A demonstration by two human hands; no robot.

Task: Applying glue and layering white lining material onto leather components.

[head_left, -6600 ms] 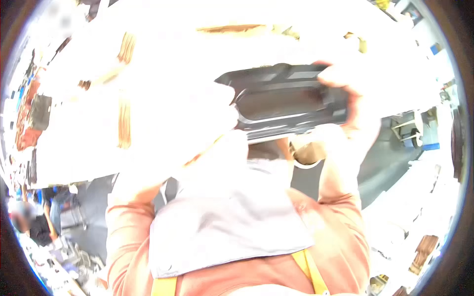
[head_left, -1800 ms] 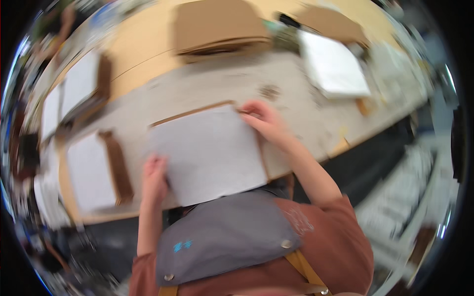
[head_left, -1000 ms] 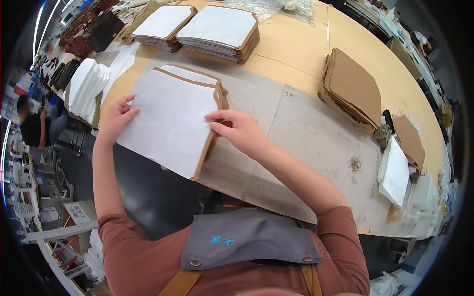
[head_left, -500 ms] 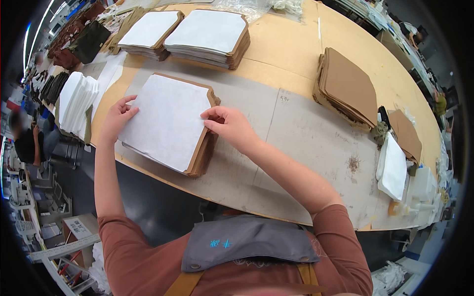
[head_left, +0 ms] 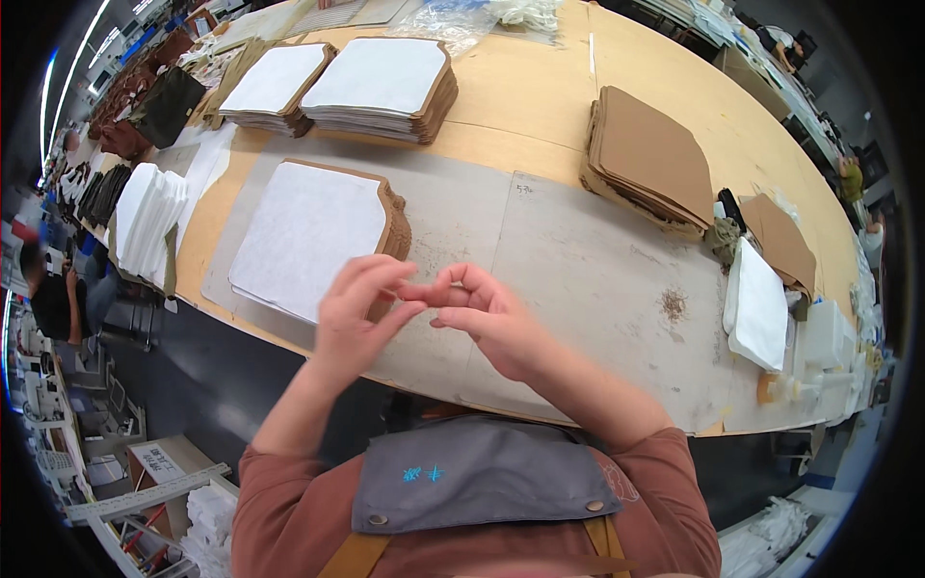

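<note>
My left hand (head_left: 361, 313) and my right hand (head_left: 487, 318) meet in front of me, above the near right corner of a stack of brown sheets with a white top sheet (head_left: 308, 231). Their fingertips touch or overlap. The fingers are loosely bent, with thumbs apart from them, and nothing shows between them; the left one is slightly blurred by motion. Neither hand visibly grips the stack, whose brown edges show on its right side. My left hand hides its near right corner.
Two more white-topped stacks (head_left: 381, 82) lie farther back on the table (head_left: 520, 87). A brown stack (head_left: 646, 154) lies to the right, near a white folded piece (head_left: 756, 303) and a plastic container (head_left: 827, 332). White pieces (head_left: 149, 217) hang over the left edge. Other people are in the background.
Both hands have left the sides of the white-topped stack and come together nearer to me. The left hand moved right and toward me. The view has shifted slightly.
</note>
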